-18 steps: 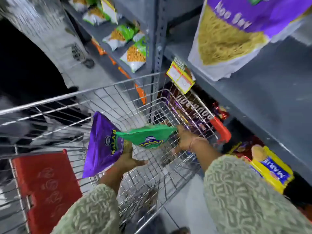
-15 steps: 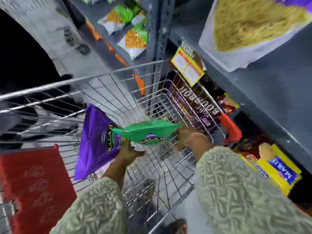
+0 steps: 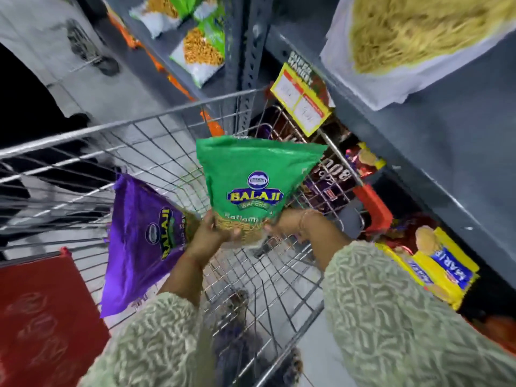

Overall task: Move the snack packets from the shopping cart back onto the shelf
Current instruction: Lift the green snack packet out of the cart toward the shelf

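Note:
A green Balaji snack packet [image 3: 254,177] stands upright above the wire shopping cart [image 3: 156,118], label facing me. My left hand [image 3: 208,238] grips its lower left corner and also pins a purple Balaji packet [image 3: 139,241] that hangs to the left over the cart. My right hand [image 3: 287,222] holds the green packet's lower right corner. The grey metal shelf [image 3: 435,135] runs along the right, with a large purple-and-white noodle-snack packet [image 3: 413,37] lying on it.
A yellow price tag [image 3: 300,100] hangs from the shelf edge. Yellow biscuit packs [image 3: 444,269] and dark packets sit on the lower shelf at right. More green snack packets [image 3: 201,48] lie on a far shelf. The cart's red child seat flap [image 3: 42,311] is at lower left.
The green packet has been tipped from lying flat to upright and lifted higher over the cart. The purple packet stays in my left hand. The view has moved closer to the shelf.

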